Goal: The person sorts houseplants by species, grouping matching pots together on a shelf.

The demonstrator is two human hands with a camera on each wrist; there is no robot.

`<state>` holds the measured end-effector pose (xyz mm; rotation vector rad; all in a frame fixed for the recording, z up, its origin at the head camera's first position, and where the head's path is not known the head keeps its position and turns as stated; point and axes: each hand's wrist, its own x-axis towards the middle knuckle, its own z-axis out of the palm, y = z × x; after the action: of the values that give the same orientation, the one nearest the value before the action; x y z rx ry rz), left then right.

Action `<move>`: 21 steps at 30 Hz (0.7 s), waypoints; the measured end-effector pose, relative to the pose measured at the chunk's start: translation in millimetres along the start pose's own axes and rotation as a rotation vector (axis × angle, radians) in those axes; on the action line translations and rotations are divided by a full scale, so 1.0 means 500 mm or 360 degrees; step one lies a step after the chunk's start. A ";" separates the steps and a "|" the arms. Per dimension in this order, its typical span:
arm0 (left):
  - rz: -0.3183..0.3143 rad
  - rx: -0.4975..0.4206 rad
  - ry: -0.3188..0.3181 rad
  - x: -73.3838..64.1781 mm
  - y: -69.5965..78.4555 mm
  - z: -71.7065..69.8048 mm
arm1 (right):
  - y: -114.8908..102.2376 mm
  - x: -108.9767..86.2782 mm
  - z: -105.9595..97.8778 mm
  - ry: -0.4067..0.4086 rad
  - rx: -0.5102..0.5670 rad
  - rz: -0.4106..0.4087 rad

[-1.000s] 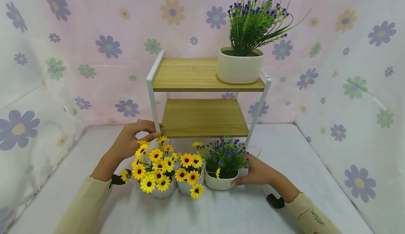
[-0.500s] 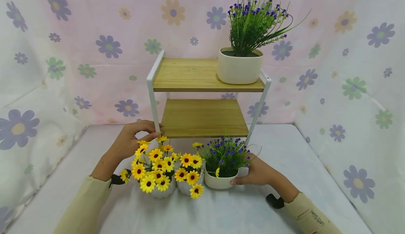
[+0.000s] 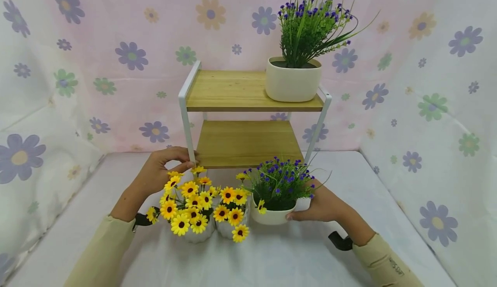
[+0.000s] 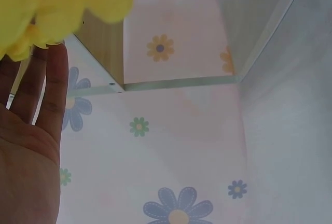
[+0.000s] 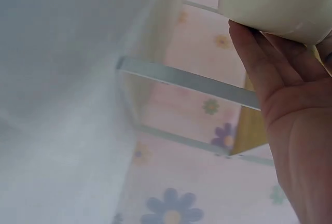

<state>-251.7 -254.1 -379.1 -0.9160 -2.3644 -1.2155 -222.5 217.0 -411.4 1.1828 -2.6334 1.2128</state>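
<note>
In the head view my right hand (image 3: pixel 324 203) grips the right side of a low cream flowerpot (image 3: pixel 269 216) with small purple flowers, thumb at its front. Seen from the right wrist, the fingers (image 5: pixel 254 53) lie against the pot (image 5: pixel 275 6). My left hand (image 3: pixel 157 170) holds the left front post (image 3: pixel 188 134) of a two-tier wooden shelf (image 3: pixel 248 142), its thumb at the post and its fingers reaching behind. Yellow petals (image 4: pixel 62 11) partly cover those fingers in the left wrist view. Two white pots of yellow daisies (image 3: pixel 192 205) stand between the hands.
A taller cream pot (image 3: pixel 293 82) with purple flowers and long grass stands on the right of the top shelf. The lower board carries nothing in view. Flower-print cloth (image 3: pixel 240 28) encloses the white table (image 3: pixel 264 261) at the back and sides.
My right hand has raised the small purple-flower pot a little and shifted it slightly to the right. The left hand stays at the shelf post.
</note>
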 end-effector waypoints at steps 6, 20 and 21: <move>0.0022 -0.0024 -0.0003 0.000 -0.002 0.000 | -0.035 0.011 -0.028 0.0026 -0.0040 -0.0073; 0.0044 -0.0031 0.0001 0.001 -0.004 0.001 | -0.090 0.043 -0.080 0.0049 -0.0168 -0.0327; 0.0044 -0.0033 -0.0001 0.001 -0.005 0.002 | -0.096 0.047 -0.085 0.0050 -0.0170 -0.0356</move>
<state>-253.9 -254.2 -380.9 -0.9527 -2.3361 -1.2311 -220.5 210.1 -343.6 1.3818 -2.4288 1.0304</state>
